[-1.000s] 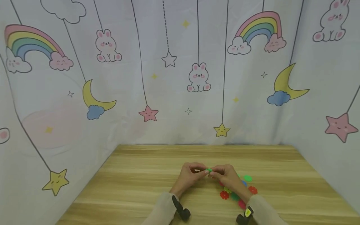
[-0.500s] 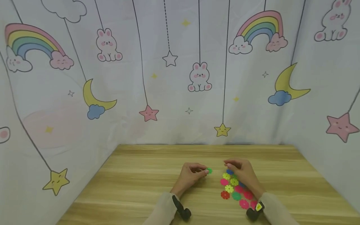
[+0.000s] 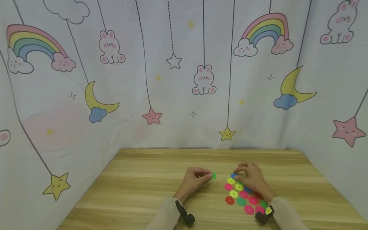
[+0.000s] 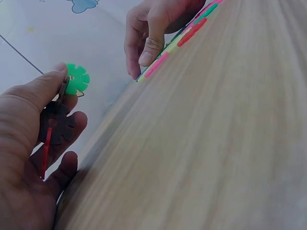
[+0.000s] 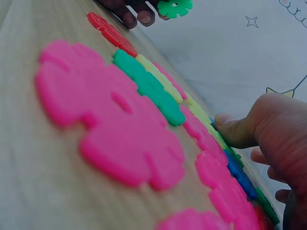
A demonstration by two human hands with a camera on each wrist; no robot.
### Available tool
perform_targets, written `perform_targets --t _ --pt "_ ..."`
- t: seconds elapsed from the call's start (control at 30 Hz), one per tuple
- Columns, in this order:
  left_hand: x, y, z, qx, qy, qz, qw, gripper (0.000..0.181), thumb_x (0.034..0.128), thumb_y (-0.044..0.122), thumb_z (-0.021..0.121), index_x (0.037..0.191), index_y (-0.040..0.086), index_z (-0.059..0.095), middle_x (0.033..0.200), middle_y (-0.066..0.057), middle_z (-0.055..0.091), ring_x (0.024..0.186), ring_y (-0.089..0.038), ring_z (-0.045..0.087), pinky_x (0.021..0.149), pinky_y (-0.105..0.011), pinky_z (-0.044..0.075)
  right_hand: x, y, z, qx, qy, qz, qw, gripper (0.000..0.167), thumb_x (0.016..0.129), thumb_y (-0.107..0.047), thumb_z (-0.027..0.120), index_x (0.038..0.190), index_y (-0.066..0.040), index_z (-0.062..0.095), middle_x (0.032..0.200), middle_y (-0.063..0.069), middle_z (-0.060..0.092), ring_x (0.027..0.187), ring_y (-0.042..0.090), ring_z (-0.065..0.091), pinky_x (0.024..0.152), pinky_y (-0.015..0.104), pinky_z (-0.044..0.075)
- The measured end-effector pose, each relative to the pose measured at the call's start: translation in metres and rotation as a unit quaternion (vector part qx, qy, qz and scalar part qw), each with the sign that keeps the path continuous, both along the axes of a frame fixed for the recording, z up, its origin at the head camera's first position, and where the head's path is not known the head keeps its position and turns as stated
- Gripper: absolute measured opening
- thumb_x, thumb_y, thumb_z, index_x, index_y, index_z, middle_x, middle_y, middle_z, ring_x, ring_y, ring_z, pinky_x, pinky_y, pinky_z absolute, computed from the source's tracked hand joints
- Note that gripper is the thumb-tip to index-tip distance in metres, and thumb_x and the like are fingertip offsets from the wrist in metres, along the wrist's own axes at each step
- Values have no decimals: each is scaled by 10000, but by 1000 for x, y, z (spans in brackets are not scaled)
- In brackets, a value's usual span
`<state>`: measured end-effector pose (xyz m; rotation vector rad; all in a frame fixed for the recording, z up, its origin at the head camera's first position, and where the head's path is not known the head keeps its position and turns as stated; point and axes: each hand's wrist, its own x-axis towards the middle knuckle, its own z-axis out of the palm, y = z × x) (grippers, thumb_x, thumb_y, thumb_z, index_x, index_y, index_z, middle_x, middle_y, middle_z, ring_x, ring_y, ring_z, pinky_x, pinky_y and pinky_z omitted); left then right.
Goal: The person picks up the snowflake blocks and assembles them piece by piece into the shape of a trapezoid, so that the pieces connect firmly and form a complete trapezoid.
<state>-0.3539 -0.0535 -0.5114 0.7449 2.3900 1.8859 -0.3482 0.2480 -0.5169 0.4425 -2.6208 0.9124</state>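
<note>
My left hand (image 3: 195, 179) pinches a notched green disc (image 3: 213, 176) between thumb and fingers. In the left wrist view that green disc (image 4: 77, 79) is joined to a dark disc (image 4: 57, 123), with a red one (image 4: 45, 153) seen edge-on below it in the same hand. The right hand (image 3: 252, 179) is over the far end of the loose discs, its thumb tip at a blue disc (image 3: 233, 176), the index finger apart from the thumb. From the right wrist, the thumb of the right hand (image 5: 273, 129) reaches the far row; its fingertips are partly hidden.
Flat notched discs lie under and in front of the right hand: yellow (image 3: 234, 194), pink (image 3: 249, 209), red (image 3: 229, 200) and green (image 3: 241, 201). The wooden table (image 3: 138, 191) meets a patterned white cloth (image 3: 178, 95) behind and at both sides.
The right hand has left the left hand's green disc and moved right to the loose discs, uncovering several of them. The left hand keeps its grip in nearly the same place.
</note>
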Motion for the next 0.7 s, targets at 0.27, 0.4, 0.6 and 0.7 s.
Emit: perform_targets --t 0.27,0.4,0.6,0.7 --pt "-1 0 1 -1 -20 -3 10000 156 984 238 807 1085 132 858 1097 -110 835 814 -28 727 676 -177 538 -2 -5 3 -48 -57 156 9999 162 895 -137 857 969 -204 730 1176 94 735 1199 403 585 1008 642 404" --pt "0 0 1 -14 -8 -11 10000 155 985 241 805 1084 133 858 1084 -116 834 802 -28 718 664 -175 522 -3 -8 4 -553 -441 190 9973 164 926 -120 830 1007 -178 699 966 -27 737 980 149 652 958 421 517" --pt "-2 0 -2 -18 11 -90 10000 149 983 235 808 1076 130 857 1068 -126 833 784 -18 713 670 -173 531 -2 -16 4 -1143 -333 211 9927 124 940 -208 847 1037 -189 771 840 -66 749 799 14 634 791 251 528" --pt "-3 0 -2 -26 46 -127 9999 148 983 228 807 1073 120 855 1066 -134 831 779 -10 711 673 -173 535 1 -24 7 -1475 -355 537 9870 155 947 -217 840 1075 -138 801 826 -22 780 730 29 630 670 229 508"
